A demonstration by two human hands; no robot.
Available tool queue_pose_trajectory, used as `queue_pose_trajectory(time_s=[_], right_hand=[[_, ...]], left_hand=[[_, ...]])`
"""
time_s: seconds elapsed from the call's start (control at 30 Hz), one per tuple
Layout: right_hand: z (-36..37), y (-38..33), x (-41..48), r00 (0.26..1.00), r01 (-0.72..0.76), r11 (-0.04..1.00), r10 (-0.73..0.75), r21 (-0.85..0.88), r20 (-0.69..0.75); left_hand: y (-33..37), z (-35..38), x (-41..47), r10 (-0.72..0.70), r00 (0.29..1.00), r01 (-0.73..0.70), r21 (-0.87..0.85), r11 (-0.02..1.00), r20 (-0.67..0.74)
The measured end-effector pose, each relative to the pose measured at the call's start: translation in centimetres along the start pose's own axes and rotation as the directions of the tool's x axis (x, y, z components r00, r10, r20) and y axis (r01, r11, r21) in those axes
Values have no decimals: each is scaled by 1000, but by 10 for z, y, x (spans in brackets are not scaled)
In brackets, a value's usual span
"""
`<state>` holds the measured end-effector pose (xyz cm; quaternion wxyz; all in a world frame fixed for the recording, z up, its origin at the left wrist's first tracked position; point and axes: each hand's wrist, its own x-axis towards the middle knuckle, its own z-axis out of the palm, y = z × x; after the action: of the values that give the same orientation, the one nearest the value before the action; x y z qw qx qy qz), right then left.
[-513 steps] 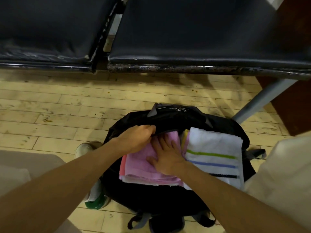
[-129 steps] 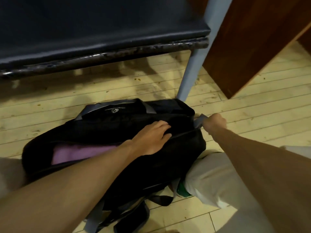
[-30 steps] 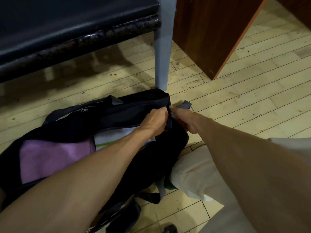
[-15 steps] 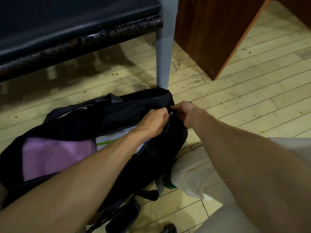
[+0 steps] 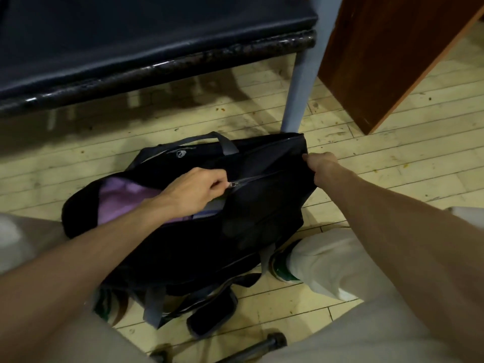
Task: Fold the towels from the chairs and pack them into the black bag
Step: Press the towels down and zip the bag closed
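Observation:
The black bag [image 5: 251, 221] lies on the wooden floor between my legs. Its zip is shut along the right part and still gapes on the left. A folded purple towel [image 5: 117, 197] shows inside the gap, and a sliver of a lighter towel [image 5: 209, 209] sits beside it. My left hand [image 5: 199, 189] pinches the zip pull [image 5: 233, 183] near the middle of the bag. My right hand [image 5: 319, 166] grips the bag's right end and holds the fabric taut.
A dark padded chair seat [image 5: 131, 48] spans the top, with its grey metal leg [image 5: 298, 82] just behind the bag. A brown wooden panel [image 5: 387, 53] stands at the upper right. My shoe [image 5: 281, 268] sits against the bag. A dark dumbbell [image 5: 264, 345] lies at the bottom edge.
My left hand has drawn the zip pull leftward from the bag's right end to about its middle, covering the striped towel. My right hand has stayed gripping the right end.

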<state>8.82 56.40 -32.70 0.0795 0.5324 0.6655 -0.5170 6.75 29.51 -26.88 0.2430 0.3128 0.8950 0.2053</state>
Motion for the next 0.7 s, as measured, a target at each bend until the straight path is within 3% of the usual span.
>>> queue_pose_trajectory(time_s=[0.07,0.13,0.17,0.23,0.3,0.37,0.43,0.5,0.57,0.7], right_hand=[[3,0,-11,989,96,954,-123,-284,-81],[8,0,-23,922,287,795,-381,-534,-72],[11,-1,-31,829,443,654,-560,-613,2],[18,-5,-53,564,711,323,-792,-624,233],[24,-9,-77,367,858,84,-792,-508,488],[31,-10,-96,270,883,-120,-660,-453,701],[38,-8,-102,255,847,-242,-597,-474,761],[39,-8,-102,282,833,-216,-625,-509,728],[41,-8,-100,293,821,-213,-639,-530,711],[48,-9,-101,270,775,-322,-609,-543,746]], left_hand=[[-9,3,-7,-44,998,37,-130,991,-48],[-10,7,-7,-92,993,71,-233,970,-78],[-9,8,-6,-111,990,84,-267,960,-86],[-6,9,-6,-131,987,95,-319,943,-94],[-6,8,-5,-142,985,99,-354,930,-96],[-5,9,-4,-164,982,110,-421,901,-96],[-3,10,-2,-206,975,132,-522,843,-86],[-2,10,-2,-205,974,127,-519,845,-96],[0,10,-5,-164,980,99,-435,895,-115],[-6,12,-8,-100,987,71,-219,973,-126]])
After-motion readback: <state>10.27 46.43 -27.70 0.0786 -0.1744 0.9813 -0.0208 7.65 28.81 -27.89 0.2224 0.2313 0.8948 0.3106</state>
